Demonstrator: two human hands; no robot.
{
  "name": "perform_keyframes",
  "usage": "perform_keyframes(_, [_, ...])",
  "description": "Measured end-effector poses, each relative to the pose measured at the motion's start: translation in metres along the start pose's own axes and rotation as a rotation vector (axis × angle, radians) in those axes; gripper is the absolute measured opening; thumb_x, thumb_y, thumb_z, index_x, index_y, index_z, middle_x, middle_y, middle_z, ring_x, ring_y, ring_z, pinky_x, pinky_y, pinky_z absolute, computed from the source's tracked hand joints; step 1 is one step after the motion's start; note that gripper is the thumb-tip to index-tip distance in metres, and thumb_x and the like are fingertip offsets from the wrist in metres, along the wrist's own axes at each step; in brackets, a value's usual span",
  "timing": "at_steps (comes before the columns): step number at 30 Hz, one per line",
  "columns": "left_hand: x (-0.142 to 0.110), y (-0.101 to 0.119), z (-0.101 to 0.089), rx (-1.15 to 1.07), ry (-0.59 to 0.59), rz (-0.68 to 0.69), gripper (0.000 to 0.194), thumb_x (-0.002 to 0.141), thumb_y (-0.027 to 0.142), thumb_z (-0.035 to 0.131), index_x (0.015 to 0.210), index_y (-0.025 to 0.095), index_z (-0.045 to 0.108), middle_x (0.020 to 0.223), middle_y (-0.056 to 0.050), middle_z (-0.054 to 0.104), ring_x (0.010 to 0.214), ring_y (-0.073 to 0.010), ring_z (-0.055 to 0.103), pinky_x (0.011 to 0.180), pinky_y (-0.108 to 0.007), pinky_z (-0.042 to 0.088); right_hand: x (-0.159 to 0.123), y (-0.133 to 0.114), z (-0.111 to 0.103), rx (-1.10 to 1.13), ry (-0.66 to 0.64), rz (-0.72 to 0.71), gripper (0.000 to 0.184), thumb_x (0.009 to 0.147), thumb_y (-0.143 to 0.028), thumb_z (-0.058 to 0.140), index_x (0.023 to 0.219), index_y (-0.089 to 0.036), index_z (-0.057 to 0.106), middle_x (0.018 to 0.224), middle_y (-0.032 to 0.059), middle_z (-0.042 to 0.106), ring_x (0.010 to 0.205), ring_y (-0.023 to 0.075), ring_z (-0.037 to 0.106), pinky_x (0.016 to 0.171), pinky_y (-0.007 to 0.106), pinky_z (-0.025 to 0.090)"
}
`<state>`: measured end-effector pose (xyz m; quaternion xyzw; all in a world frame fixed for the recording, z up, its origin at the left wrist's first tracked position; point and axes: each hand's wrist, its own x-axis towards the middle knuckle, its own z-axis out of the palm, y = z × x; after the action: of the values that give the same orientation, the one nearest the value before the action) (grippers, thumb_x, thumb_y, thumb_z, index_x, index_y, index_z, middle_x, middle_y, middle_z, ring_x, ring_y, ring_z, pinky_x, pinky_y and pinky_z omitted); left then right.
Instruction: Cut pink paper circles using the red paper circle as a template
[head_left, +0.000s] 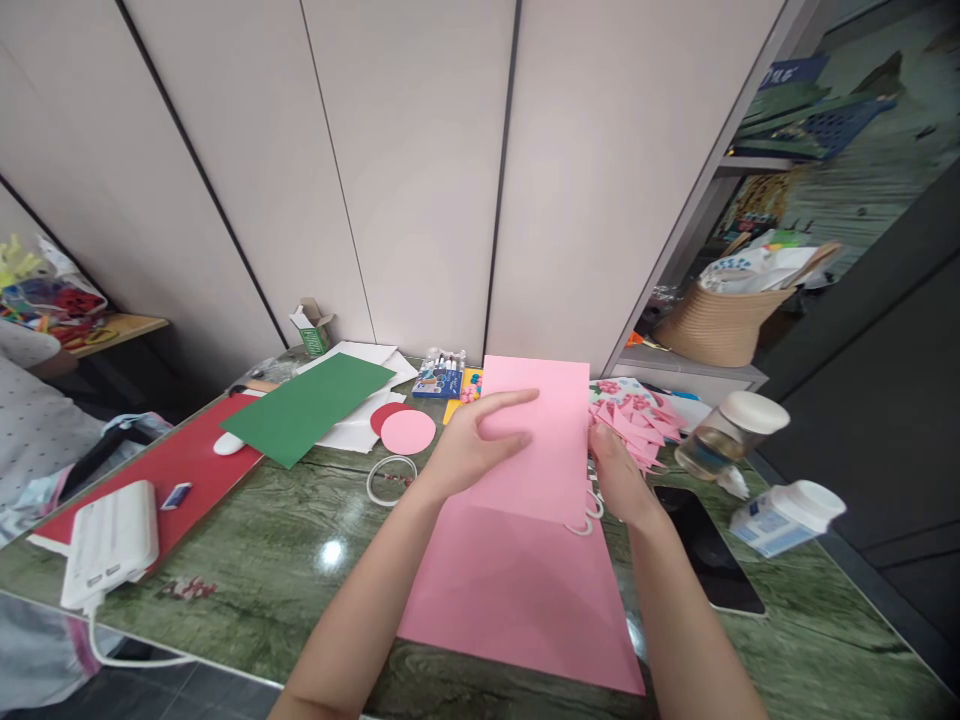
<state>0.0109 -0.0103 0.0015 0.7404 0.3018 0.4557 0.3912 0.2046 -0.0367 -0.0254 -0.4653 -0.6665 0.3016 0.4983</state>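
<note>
A pink paper sheet [551, 470] is held raised over a larger pink sheet [517, 590] that lies on the table. My right hand [619, 472] grips its right edge, thumb at the border, the other fingers mostly hidden. Across its left side reaches my left hand [469, 445], index finger and thumb stretched out and apart in front of the paper; the remaining fingers are hidden. Just beyond my right hand sits a heap of folded pink paper pieces [637, 425]. White scissor handles [592, 510] peek out by the sheet's lower right corner.
Left on the green table [322, 580] are a green sheet [315, 405], a red sheet [202, 450] and a white power bank [112, 540]. Pink [409, 432] and red paper circles lie near a white ring [391, 480]. A phone [705, 550], jar [731, 435] and white bottle [787, 515] stand right.
</note>
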Motion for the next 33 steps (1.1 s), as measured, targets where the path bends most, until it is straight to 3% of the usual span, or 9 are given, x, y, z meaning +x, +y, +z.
perform_keyframes(4, [0.001,-0.002,0.000,0.006,0.052,-0.004,0.040,0.076,0.028,0.062,0.116,0.025,0.058,0.126,-0.003,0.056,0.120,-0.0205,0.049,0.101,-0.034,0.039,-0.002,0.000,0.004,0.026,-0.108,0.028,0.051,0.089,-0.053,0.030,0.050,-0.022,0.036,0.045,-0.0023,0.038,0.046,0.0134,0.034,0.044,0.027,0.029])
perform_keyframes(14, [0.002,-0.001,-0.001,-0.026,0.042,-0.010,0.029,0.076,0.028,0.063,0.104,0.023,0.065,0.114,-0.003,0.064,0.111,-0.0212,0.055,0.097,-0.035,0.042,0.000,-0.003,0.006,-0.186,-0.016,-0.016,0.045,0.090,-0.044,0.037,0.051,-0.022,0.035,0.047,-0.0020,0.038,0.046,0.0127,0.035,0.044,0.026,0.026])
perform_keyframes(21, [0.003,-0.006,-0.002,-0.062,0.137,-0.035,0.028,0.075,0.028,0.063,0.102,0.023,0.066,0.114,-0.004,0.065,0.113,-0.0214,0.054,0.098,-0.036,0.041,-0.002,-0.003,0.001,-0.068,-0.215,0.006,0.053,0.091,-0.050,0.029,0.049,-0.021,0.043,0.047,-0.0005,0.045,0.049,0.0149,0.044,0.053,0.028,0.036])
perform_keyframes(25, [0.003,-0.006,-0.002,-0.055,0.180,-0.047,0.029,0.076,0.028,0.062,0.105,0.023,0.064,0.118,-0.004,0.062,0.116,-0.0218,0.052,0.099,-0.036,0.040,-0.002,-0.008,0.006,-0.129,-0.211,0.088,0.053,0.091,-0.048,0.033,0.048,-0.020,0.044,0.043,-0.0010,0.045,0.045,0.0144,0.046,0.051,0.027,0.036])
perform_keyframes(33, [0.002,-0.004,-0.002,-0.059,0.208,-0.029,0.029,0.076,0.026,0.062,0.104,0.023,0.065,0.118,-0.003,0.062,0.115,-0.0212,0.052,0.098,-0.033,0.041,0.001,-0.010,0.012,-0.280,-0.144,0.059,0.054,0.090,-0.050,0.033,0.044,-0.022,0.036,0.040,-0.0011,0.041,0.042,0.0135,0.042,0.046,0.026,0.032])
